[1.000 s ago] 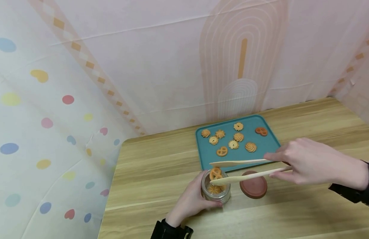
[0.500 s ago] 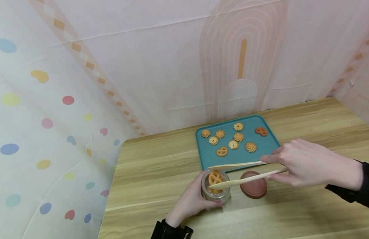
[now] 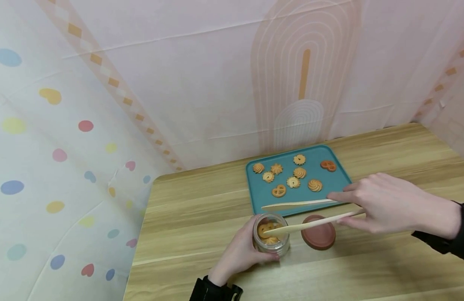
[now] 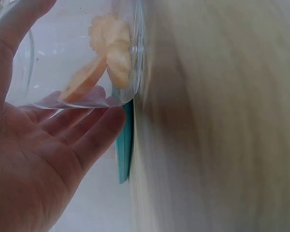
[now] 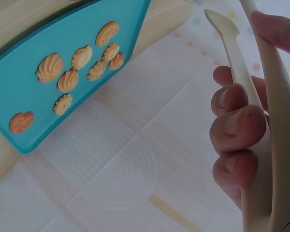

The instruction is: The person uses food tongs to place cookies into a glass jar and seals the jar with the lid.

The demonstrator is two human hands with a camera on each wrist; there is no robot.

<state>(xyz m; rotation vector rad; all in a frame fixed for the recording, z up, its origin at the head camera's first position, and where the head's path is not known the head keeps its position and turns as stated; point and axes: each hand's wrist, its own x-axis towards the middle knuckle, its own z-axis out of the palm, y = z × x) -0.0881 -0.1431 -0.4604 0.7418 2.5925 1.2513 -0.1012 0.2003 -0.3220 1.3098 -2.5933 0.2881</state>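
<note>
My left hand [image 3: 241, 246] grips a clear glass jar [image 3: 282, 248] by its side, fingers and thumb curved round it. Several cookies [image 4: 117, 50] lie at the jar's bottom, one leaning against the wall in the left wrist view. In my right hand [image 3: 382, 205] are pale wooden tongs [image 3: 318, 222], their two arms spread apart with nothing between the tips. One tip overlaps the jar's mouth in the head view; the other is over the near edge of the teal tray [image 3: 259, 196]. Fingers and thumb wrap the tongs in the right wrist view.
On the teal tray sit several swirl and ring cookies [image 3: 315, 185], a light pretzel cookie [image 3: 279, 191] and a darker pretzel cookie [image 3: 328, 165]. A round brown lid [image 3: 319, 234] lies on the wooden table [image 3: 194, 209], right of the jar. Patterned cloth [image 3: 201, 83] hangs behind.
A pretzel cookie held by the tongs at the jar's mouth has dropped into the jar. The tongs have spread apart. My left hand and the jar stay in place.
</note>
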